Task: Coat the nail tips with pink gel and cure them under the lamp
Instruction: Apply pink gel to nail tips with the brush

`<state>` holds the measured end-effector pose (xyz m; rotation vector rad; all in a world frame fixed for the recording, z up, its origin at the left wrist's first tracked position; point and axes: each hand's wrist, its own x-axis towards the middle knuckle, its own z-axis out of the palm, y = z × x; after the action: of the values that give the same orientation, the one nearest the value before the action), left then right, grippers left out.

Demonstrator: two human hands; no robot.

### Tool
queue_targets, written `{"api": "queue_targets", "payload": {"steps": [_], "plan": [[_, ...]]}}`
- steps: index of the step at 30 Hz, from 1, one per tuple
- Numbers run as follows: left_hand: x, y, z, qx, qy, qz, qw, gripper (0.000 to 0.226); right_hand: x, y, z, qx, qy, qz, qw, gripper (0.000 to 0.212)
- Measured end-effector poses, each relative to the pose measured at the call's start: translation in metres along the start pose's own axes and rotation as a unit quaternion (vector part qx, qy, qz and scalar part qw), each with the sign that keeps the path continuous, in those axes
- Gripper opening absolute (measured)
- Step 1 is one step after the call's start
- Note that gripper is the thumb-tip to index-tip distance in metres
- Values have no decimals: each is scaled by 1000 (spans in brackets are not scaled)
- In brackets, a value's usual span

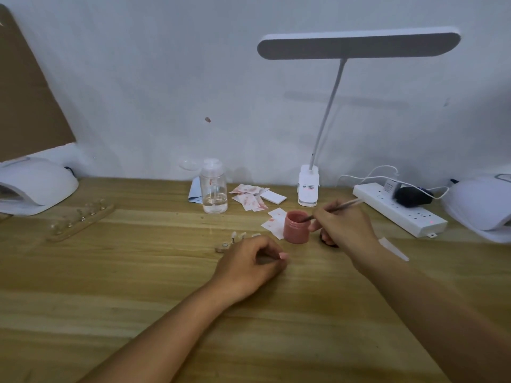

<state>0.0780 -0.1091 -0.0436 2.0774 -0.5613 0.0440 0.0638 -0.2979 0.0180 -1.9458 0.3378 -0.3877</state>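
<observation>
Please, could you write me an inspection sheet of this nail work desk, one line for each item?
Surface: wooden table, light grain.
Job's things: open pink gel jar with the brush tip dipped in it; nail tips on a small holder; wooden stand; left curing lamp; right curing lamp.
Clutter: stained wipes, pump bottle, blue cloth.
Grippers: right hand grips the brush; left hand has its fingers curled by the holder, and what it holds is hidden.
Cables: white cable and black adapter at the power strip.
Surroundings: white wall, desk lamp, cardboard.
</observation>
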Motion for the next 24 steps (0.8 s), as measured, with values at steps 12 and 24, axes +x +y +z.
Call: {"api": "queue_targets", "payload": {"steps": [12,24], "plan": [[0,1,0,44,0,7,999,13,-44,11,-3,184,-13,-15,983,7],[-1,4,0,52,0,29,998,9,-73,31,-6,174,-76,-78,979,15]]}}
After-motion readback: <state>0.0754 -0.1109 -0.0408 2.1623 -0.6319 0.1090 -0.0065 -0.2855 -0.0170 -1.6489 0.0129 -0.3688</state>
